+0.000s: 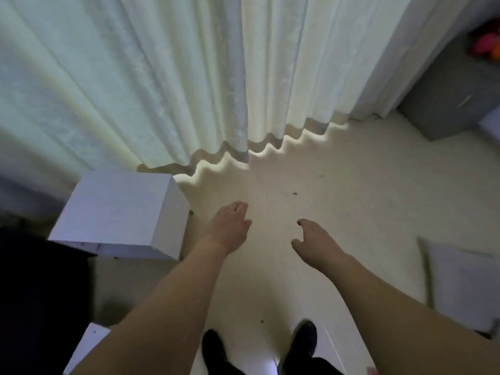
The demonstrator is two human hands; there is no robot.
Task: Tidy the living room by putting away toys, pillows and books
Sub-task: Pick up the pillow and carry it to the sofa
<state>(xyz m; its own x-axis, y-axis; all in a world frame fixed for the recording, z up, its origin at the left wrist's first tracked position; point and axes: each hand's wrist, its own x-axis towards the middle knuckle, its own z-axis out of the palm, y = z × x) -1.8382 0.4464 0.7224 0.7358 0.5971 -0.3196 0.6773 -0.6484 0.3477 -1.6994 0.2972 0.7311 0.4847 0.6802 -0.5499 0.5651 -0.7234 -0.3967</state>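
Both my arms reach forward over a pale floor [338, 190]. My left hand [230, 226] hovers with relaxed fingers and holds nothing. My right hand [315, 243] hangs beside it, fingers loosely curled, also empty. A grey pillow [465, 282] lies on the floor at the right, apart from my right hand. Pink and orange toys [487, 46] show at the far upper right, blurred.
White curtains [162, 77] hang across the back down to the floor. A white box-shaped table [119, 212] stands left of my left hand. A grey cabinet [449, 98] stands at the right. Dark furniture [35, 293] fills the lower left. My dark shoes [303, 339] are below.
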